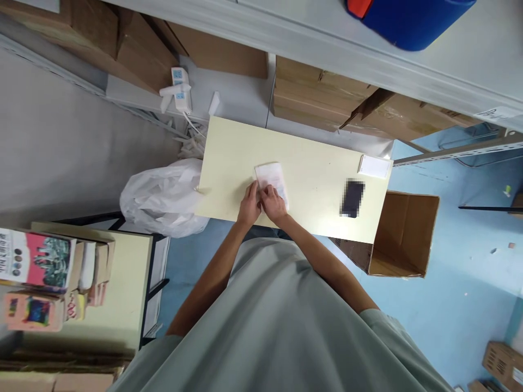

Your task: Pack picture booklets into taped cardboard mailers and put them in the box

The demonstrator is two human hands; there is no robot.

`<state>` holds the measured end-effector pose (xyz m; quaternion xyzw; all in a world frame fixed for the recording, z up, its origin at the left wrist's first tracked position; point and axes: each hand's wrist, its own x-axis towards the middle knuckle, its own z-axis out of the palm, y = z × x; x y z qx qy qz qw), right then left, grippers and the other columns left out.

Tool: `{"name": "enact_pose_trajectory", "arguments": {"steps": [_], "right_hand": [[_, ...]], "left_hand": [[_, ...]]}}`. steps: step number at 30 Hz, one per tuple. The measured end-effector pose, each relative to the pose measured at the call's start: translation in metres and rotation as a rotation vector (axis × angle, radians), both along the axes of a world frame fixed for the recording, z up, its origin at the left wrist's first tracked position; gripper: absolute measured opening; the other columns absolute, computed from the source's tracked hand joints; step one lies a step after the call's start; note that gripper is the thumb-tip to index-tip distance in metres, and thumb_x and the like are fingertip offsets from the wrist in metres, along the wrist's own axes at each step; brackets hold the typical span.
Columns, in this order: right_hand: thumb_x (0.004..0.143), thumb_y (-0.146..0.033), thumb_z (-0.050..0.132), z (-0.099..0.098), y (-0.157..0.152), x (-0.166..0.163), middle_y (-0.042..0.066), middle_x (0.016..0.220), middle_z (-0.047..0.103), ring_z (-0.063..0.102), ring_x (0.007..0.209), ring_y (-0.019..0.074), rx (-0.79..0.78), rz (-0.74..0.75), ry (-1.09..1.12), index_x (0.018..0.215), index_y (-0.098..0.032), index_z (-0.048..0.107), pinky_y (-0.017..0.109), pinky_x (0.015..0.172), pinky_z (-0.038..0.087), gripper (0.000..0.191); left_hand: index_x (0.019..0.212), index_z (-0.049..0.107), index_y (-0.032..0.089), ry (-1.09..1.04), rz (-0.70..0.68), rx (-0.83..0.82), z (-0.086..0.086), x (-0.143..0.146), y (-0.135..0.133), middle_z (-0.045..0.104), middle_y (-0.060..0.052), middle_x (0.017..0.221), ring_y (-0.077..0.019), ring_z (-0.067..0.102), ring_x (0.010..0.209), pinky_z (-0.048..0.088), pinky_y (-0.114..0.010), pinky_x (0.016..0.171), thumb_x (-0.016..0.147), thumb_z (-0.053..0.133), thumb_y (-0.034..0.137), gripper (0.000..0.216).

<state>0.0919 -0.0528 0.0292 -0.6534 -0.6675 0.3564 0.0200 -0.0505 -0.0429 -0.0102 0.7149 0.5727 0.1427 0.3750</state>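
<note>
A small white paper or plastic packet (271, 176) lies on the pale yellow table (310, 163). Both my hands rest on its near edge, side by side. My left hand (249, 204) has its fingers curled and pinched on the packet's left corner. My right hand (273, 202) is closed over the packet's near right part. What lies under the fingers is hidden.
A dark phone (352, 198) and a white card (374, 166) lie at the table's right end. An open cardboard box (402, 234) stands on the blue floor to the right, a white plastic bag (163, 198) to the left. Shelves with cardboard boxes (322, 95) behind; books (36, 258) on a side table.
</note>
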Motion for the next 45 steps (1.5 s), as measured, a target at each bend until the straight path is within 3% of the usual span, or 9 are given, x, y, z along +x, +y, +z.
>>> {"name": "enact_pose_trajectory", "arguments": {"steps": [5,10,15,20,26,37,41,45], "right_hand": [[0.108,-0.026,0.052,0.003,-0.022,0.04,0.016,0.147,0.057,0.061,0.131,0.0309,0.071,-0.199,0.063,0.161,-0.027,0.048,0.042,0.097,0.063,0.054],[0.106,-0.029,0.055,-0.01,-0.044,0.069,0.016,0.136,0.064,0.071,0.11,0.0275,0.062,-0.406,0.047,0.156,-0.022,0.052,0.042,0.093,0.063,0.05],[0.106,-0.024,0.056,-0.016,-0.045,0.059,0.013,0.127,0.068,0.072,0.097,0.0232,0.033,-0.417,0.045,0.149,-0.02,0.057,0.037,0.092,0.061,0.044],[0.104,-0.021,0.057,-0.011,-0.034,0.042,0.013,0.128,0.068,0.073,0.097,0.0236,-0.005,-0.455,0.013,0.147,-0.02,0.058,0.036,0.092,0.06,0.043],[0.103,-0.02,0.056,-0.008,-0.001,0.009,0.013,0.133,0.066,0.073,0.101,0.0255,-0.034,-0.467,0.019,0.15,-0.021,0.054,0.037,0.093,0.059,0.046],[0.105,-0.016,0.052,-0.005,0.116,-0.082,0.017,0.14,0.062,0.073,0.114,0.0296,-0.088,-0.487,0.019,0.151,-0.019,0.047,0.041,0.099,0.057,0.046],[0.105,-0.014,0.051,-0.002,0.133,-0.096,0.019,0.142,0.061,0.072,0.117,0.031,-0.103,-0.503,0.035,0.151,-0.017,0.045,0.043,0.101,0.057,0.047],[0.104,-0.013,0.05,0.003,0.126,-0.089,0.018,0.143,0.063,0.072,0.118,0.0296,-0.128,-0.468,0.061,0.152,-0.018,0.047,0.042,0.102,0.056,0.049]], "left_hand": [[0.165,0.035,0.023,-0.033,0.22,-0.024,0.0,-0.003,-0.013,0.05,-0.019,0.158,-0.0296,0.061,0.141,0.061,-0.043,0.111,0.092,0.061,0.014,0.078],[0.153,0.048,0.021,-0.149,0.404,-0.113,-0.005,0.006,-0.02,0.058,-0.018,0.143,-0.0254,0.07,0.117,0.068,-0.036,0.088,0.088,0.072,0.015,0.07],[0.142,0.056,0.017,-0.121,0.454,-0.195,-0.003,0.02,-0.008,0.064,-0.015,0.133,-0.0212,0.074,0.096,0.065,-0.04,0.093,0.087,0.075,0.018,0.058],[0.123,0.064,0.017,-0.029,0.383,-0.293,0.002,0.015,0.014,0.076,-0.01,0.113,-0.0238,0.076,0.098,0.06,-0.04,0.1,0.087,0.075,0.02,0.038],[0.116,0.069,0.019,0.016,0.319,-0.251,0.007,-0.018,0.052,0.079,-0.01,0.115,-0.0233,0.077,0.098,0.059,-0.037,0.1,0.089,0.073,0.022,0.028],[0.131,0.07,0.013,0.171,0.242,-0.177,0.007,-0.091,0.163,0.073,-0.018,0.134,-0.0255,0.076,0.105,0.055,-0.04,0.108,0.095,0.064,0.009,0.037],[0.133,0.069,0.013,0.158,0.218,-0.178,0.013,-0.103,0.174,0.075,-0.016,0.132,-0.026,0.075,0.11,0.055,-0.039,0.107,0.093,0.065,0.009,0.04],[0.135,0.068,0.017,0.115,0.234,-0.172,0.019,-0.102,0.162,0.073,-0.016,0.138,-0.0274,0.074,0.118,0.058,-0.04,0.107,0.09,0.066,0.01,0.045]]}}
